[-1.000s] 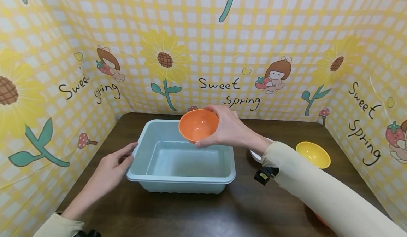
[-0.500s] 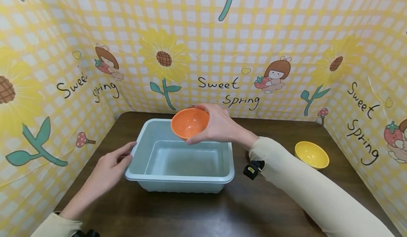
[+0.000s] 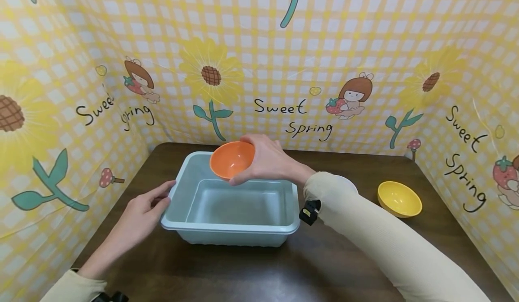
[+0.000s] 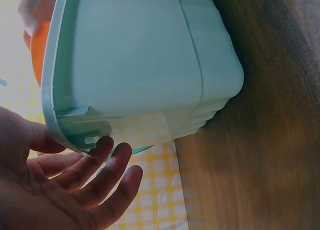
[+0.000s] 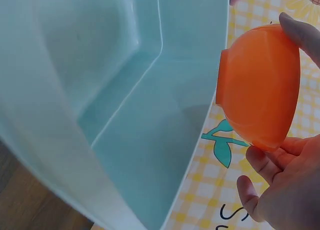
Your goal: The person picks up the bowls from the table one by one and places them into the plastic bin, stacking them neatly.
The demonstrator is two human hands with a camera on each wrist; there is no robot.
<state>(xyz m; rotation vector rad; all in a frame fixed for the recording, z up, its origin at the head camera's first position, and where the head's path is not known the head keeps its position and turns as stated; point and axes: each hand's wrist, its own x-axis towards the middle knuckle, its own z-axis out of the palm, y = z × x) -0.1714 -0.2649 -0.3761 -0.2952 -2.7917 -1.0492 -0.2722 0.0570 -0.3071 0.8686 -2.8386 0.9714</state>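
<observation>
A light blue-green plastic basin (image 3: 231, 227) stands on the table left of centre. Above its far side, my right hand (image 3: 265, 160) holds an orange bowl (image 3: 231, 160) by the rim, thumb on one side and fingers on the other. The bowl is tilted, its hollow towards the head camera. Seen from the right wrist, the orange bowl (image 5: 260, 85) hangs over the basin's edge with its foot turned to the basin. My left hand (image 3: 142, 214) rests against the basin's left rim; in the left wrist view its fingers (image 4: 102, 185) spread loosely beside the corner.
A yellow bowl (image 3: 399, 198) stands on the dark wooden table (image 3: 227, 275) at the right. Behind my right sleeve a white rounded dish (image 3: 346, 184) shows in part. Yellow checked cloth (image 3: 267, 58) walls in the table at the back and both sides.
My right hand has carried the orange bowl to the left above the basin's far side. The left hand and the basin have stayed in place.
</observation>
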